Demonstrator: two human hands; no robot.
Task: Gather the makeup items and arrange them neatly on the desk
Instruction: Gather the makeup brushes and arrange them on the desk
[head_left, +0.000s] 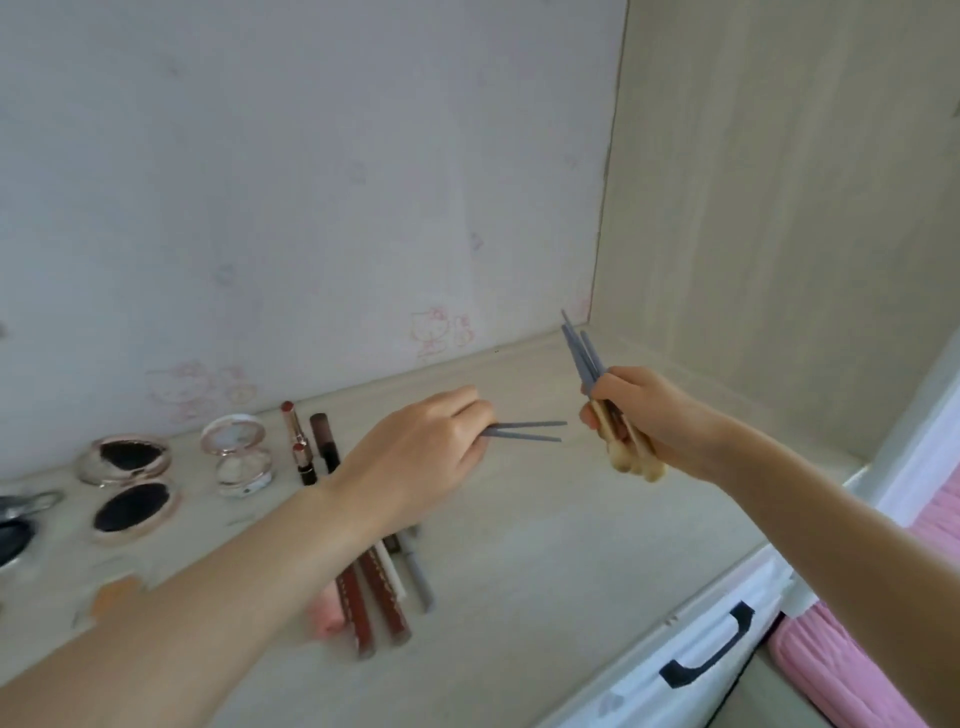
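Pale wood-grain desk (519, 545), meeting a papered wall with faint pink cartoon prints. Left hand (415, 457) low over the desk, fingers curled round two grey-blue brush handles (524, 432) that point right, just apart at the tips; left grip closed on them. Right hand (644, 415) raised near the desk's back corner, fingers wrapped round a bunch of brushes (589, 364), grey-blue handles fanning up and left, tan bristle heads poking out below the fist; right grip tight on the bunch. Two handle sets near each other, not touching. Lined up along the desk's left: two round dark compacts (130, 483), open; a pearly compact (239, 454), open; two lipsticks (298, 441) and a dark tube (324, 441) just beside them. Under the left forearm: brown tubes (382, 597), a white pencil and a grey pencil (421, 577) side by side, a pink blurred item touching them on the left. Drawer front with black handle (711, 649) at lower right; pink ribbed fabric beyond.
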